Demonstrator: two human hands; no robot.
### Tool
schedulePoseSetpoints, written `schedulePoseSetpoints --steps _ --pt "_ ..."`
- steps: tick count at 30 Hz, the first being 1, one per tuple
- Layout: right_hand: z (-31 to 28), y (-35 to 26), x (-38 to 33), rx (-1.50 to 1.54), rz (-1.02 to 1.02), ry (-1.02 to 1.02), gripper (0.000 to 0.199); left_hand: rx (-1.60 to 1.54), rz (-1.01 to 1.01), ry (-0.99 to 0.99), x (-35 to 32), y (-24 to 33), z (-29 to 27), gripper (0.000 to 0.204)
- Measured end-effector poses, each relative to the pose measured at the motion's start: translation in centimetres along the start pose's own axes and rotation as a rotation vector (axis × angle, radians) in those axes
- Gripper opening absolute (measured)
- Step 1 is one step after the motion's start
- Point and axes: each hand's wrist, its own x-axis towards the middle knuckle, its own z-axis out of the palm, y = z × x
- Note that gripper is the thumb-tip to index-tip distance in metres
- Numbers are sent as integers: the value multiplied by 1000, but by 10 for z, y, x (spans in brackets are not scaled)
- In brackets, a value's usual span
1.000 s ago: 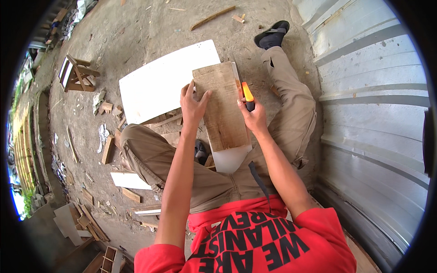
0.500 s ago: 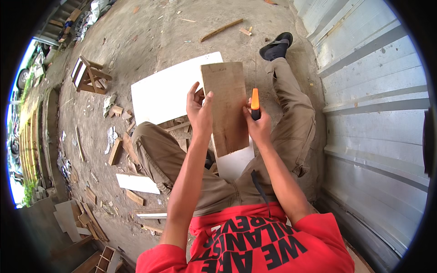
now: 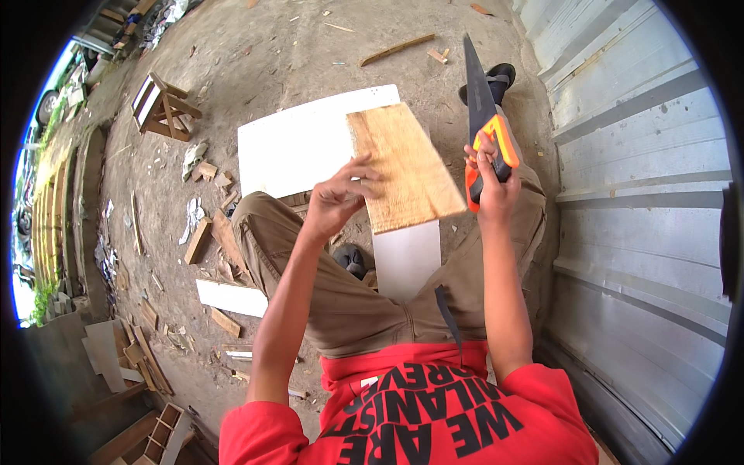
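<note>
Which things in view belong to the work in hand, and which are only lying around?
Seemingly in use:
handsaw, in the right hand
wooden plank, at the left hand
narrow white board, beneath it

Lying around:
wood strip, far ahead
wood block, left

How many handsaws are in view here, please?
1: the orange-and-black handsaw in the right hand, to the right of the wooden board. Others could be hidden.
</note>
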Motion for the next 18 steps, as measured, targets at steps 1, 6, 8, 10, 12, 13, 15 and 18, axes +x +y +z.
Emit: schedulePoseSetpoints --steps 1,6,8,10,12,13,15,18 --pt "-1 9 -8 -73 2 28 34 49 -75 59 -25 -28 -1 30" --pt "-41 59 -43 -299 -28 173 15 494 -71 -11 -38 -29 22 41" --pt "-45 65 -45 -326 -8 200 15 384 -172 225 -40 -42 14 44" --pt "-43 68 -42 -358 37 207 18 191 -239 483 -39 -51 13 41" --pt "-40 68 -40 -411 59 200 22 116 -495 561 -36 -52 17 37" --pt "-39 69 -41 -467 30 168 24 73 -623 599 -34 -51 21 35" --pt "-35 73 -47 -573 -27 90 28 -49 -595 683 -48 -74 31 33" --pt "-36 79 -59 -530 -24 30 17 -95 -627 696 -59 -84 54 32"
